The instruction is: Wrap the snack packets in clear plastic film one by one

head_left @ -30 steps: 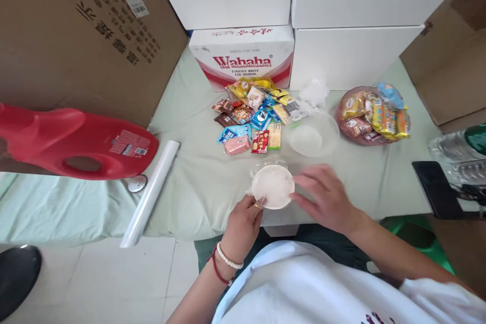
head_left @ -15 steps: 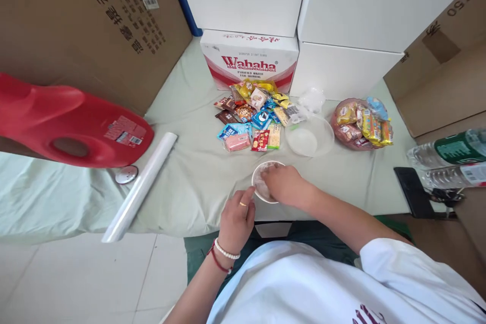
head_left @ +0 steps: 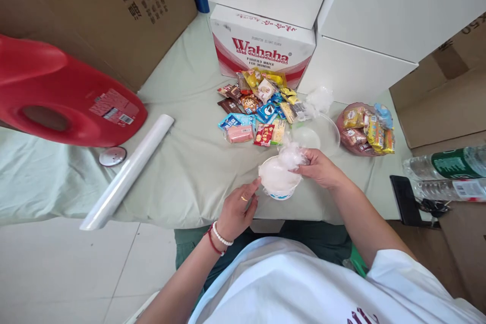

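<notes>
A small white bowl (head_left: 279, 185) stands near the front edge of the pale green cloth (head_left: 190, 162). My right hand (head_left: 321, 167) is closed on a bunch of clear plastic film (head_left: 290, 154) that rises from the bowl's far rim. My left hand (head_left: 237, 210), with a ring and bead bracelets, touches the bowl's left side with thumb and forefinger; its other fingers are curled. Behind the bowl lie a heap of wrapped snacks (head_left: 258, 109) and a clear plastic bowl (head_left: 317, 134).
A roll of cling film (head_left: 127, 172) and a small round lid (head_left: 112, 156) lie left, by a red jug (head_left: 61, 96). A wrapped bowl of snacks (head_left: 366, 129), water bottles (head_left: 446, 172) and a black phone (head_left: 404, 200) sit right. Cardboard and white boxes, one labelled Wahaha (head_left: 261, 45), line the back.
My right hand went from lying over the bowl to pinching the film and lifting it above the rim. The left hand stayed at the bowl's left side. The camera tilted.
</notes>
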The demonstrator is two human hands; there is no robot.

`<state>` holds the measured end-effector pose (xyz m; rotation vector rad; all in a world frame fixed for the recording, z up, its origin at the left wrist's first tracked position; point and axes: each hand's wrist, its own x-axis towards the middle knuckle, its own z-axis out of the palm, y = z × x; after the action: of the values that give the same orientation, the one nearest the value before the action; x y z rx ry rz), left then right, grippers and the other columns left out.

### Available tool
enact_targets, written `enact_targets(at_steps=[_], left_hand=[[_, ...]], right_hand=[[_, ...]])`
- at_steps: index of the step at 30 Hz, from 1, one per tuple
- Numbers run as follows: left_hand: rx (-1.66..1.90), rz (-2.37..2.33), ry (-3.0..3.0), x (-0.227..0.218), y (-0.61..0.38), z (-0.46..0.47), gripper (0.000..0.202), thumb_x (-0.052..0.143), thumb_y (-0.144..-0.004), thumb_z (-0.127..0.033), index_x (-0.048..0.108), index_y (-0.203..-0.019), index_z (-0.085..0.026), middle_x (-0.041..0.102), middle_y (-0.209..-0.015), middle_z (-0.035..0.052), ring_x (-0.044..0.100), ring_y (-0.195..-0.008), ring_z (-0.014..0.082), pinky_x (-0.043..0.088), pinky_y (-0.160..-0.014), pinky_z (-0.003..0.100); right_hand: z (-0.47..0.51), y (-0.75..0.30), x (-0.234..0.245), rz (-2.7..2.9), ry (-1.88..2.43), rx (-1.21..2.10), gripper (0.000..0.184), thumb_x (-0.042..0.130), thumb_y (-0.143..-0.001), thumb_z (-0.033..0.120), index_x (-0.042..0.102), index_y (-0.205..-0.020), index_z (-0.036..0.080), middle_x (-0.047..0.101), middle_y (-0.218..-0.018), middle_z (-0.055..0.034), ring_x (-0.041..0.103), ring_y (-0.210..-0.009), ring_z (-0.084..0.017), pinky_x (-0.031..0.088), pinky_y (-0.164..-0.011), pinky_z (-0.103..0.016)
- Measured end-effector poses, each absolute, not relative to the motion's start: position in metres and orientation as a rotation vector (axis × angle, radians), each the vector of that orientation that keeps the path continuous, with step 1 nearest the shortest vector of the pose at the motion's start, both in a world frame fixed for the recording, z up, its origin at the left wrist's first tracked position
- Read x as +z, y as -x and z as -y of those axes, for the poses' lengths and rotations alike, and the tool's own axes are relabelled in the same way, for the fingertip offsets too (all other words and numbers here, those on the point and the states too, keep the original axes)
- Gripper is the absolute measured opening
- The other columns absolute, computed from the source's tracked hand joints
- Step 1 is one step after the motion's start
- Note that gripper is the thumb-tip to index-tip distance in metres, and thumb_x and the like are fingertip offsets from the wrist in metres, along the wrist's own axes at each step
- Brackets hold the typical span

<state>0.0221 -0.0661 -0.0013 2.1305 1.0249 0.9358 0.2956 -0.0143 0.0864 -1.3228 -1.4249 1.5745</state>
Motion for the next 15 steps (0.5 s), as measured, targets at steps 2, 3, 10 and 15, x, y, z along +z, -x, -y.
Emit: enact_targets(at_steps=[2,3,10,15], left_hand=[[0.926,-1.023,-2.103,-0.002,-0.024,0.065,0.06,0.049,-0.099,-0.019,0.043,-0.157,-0.033,0.075,-0.105,0.0075,0.072,-0.09,0.0211,0.061,-0.081,0.036],[0.91,-1.022,-2.097,-0.003,-0.025,0.064,0.057,0.049,-0.1,-0.019,0.047,-0.155,-0.032,0.075,-0.104,0.0076,0.072,-0.09,0.0211,0.06,-0.08,0.035],[0.88,-1.035,-2.05,-0.002,-0.042,0.073,0.053,0.053,-0.101,-0.03,0.046,-0.153,-0.03,0.07,-0.128,0.0135,0.069,-0.117,0.0269,0.059,-0.098,0.045],[1.033,-1.133,-2.062,-0.006,-0.071,0.086,0.125,0.08,-0.076,-0.067,0.006,-0.168,-0.025,0.036,-0.165,0.0268,0.041,-0.151,0.0446,0.038,-0.12,0.067]], right_hand=[[0.014,-0.298,0.09,1.56,1.404,1.473,0.046,0.077,-0.079,0.059,0.068,-0.098,0.018,0.07,-0.09,-0.0028,0.065,-0.085,-0.019,0.053,-0.079,-0.031],[0.015,-0.298,0.093,1.709,1.473,1.378,0.043,0.074,-0.083,0.056,0.067,-0.097,0.017,0.07,-0.092,-0.0041,0.064,-0.085,-0.02,0.052,-0.079,-0.031],[0.031,-0.261,0.13,2.69,1.914,0.879,0.053,0.074,-0.087,0.032,0.058,-0.133,0.011,0.067,-0.129,-0.0187,0.072,-0.098,-0.027,0.052,-0.079,-0.031],[0.032,-0.228,0.118,2.757,2.045,0.699,0.042,0.06,-0.095,0.022,0.056,-0.135,0.01,0.075,-0.113,-0.0188,0.074,-0.102,-0.03,0.054,-0.079,-0.032]])
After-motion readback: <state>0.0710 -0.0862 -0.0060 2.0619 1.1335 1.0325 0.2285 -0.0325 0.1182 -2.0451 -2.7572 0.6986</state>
